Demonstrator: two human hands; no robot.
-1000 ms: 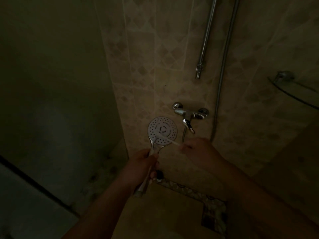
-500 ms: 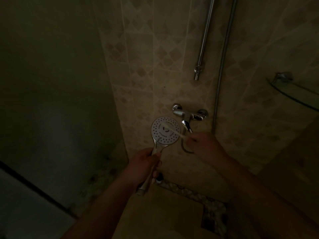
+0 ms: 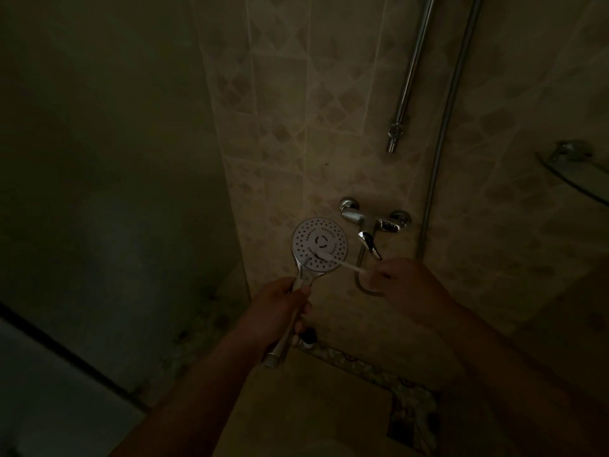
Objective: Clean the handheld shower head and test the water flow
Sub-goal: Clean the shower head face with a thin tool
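The round chrome shower head (image 3: 319, 248) faces me, its white spray face dotted with holes. My left hand (image 3: 275, 313) grips its handle just below the head. My right hand (image 3: 403, 285) pinches a thin pale stick (image 3: 342, 264), perhaps a small brush; its far end lies across the lower part of the spray face. No water is coming out. The light is dim.
A chrome mixer tap (image 3: 370, 222) with a lever is on the tiled wall just behind my right hand. A riser bar (image 3: 408, 80) and hose (image 3: 443, 133) run up the wall. A glass corner shelf (image 3: 573, 174) is at the right, a dark wall at the left.
The stick's tip has moved from the upper middle of the spray face down to its lower edge. My right hand has dropped slightly. My left hand still holds the handle.
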